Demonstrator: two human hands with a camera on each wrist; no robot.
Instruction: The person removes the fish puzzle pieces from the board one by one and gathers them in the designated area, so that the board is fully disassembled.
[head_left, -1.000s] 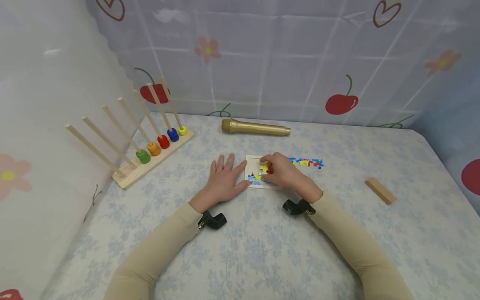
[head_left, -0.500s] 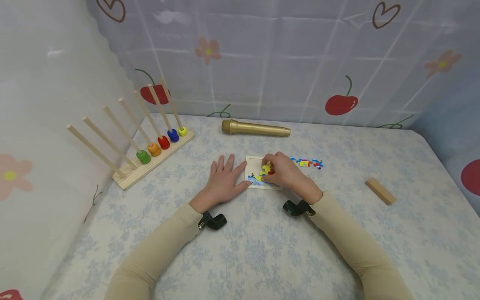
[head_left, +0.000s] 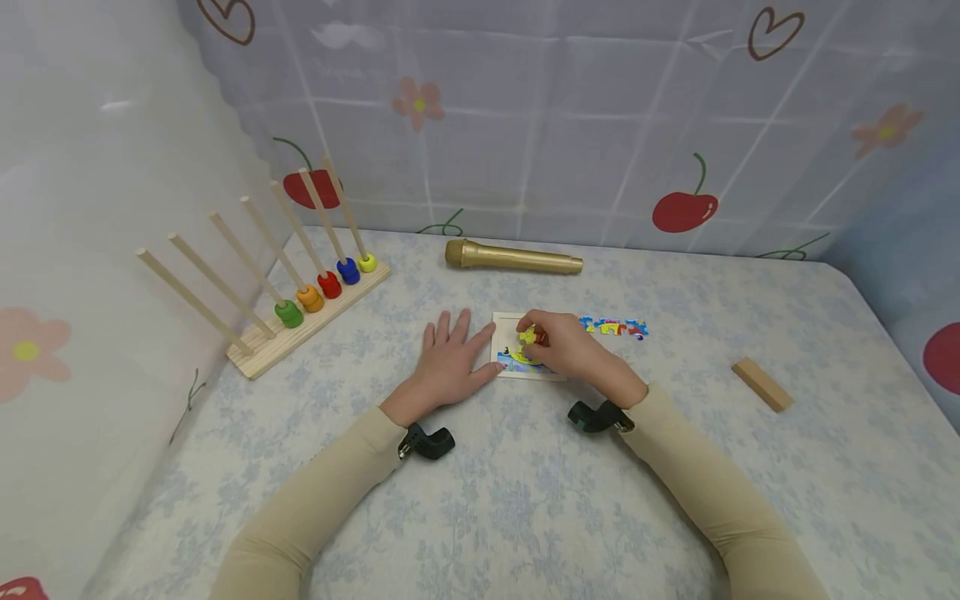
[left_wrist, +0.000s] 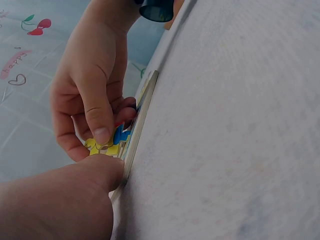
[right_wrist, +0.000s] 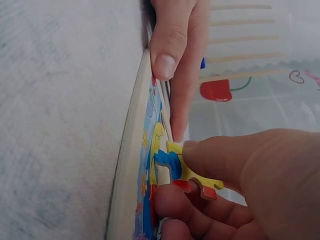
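My right hand (head_left: 567, 343) pinches a puzzle piece (right_wrist: 175, 162), yellow with blue and red, between thumb and fingers. In the right wrist view the piece stands tilted, just above a small wooden puzzle tray (right_wrist: 127, 145). Part of a colourful picture (head_left: 512, 362) shows along the tray's near side; my right hand hides the tray's right part. My left hand (head_left: 447, 362) lies with fingers spread, its thumb and index finger touching the tray's left edge.
Several loose puzzle pieces (head_left: 611, 327) lie right of the tray. A gold microphone (head_left: 513, 257) lies behind it. Far left stands a wooden peg rack (head_left: 307, 321) with coloured beads; a wooden block (head_left: 762, 384) lies on the right.
The right thumb and fingers have shifted slightly over the tray, and the pinched piece has changed its tilt. The left hand has stayed in place.
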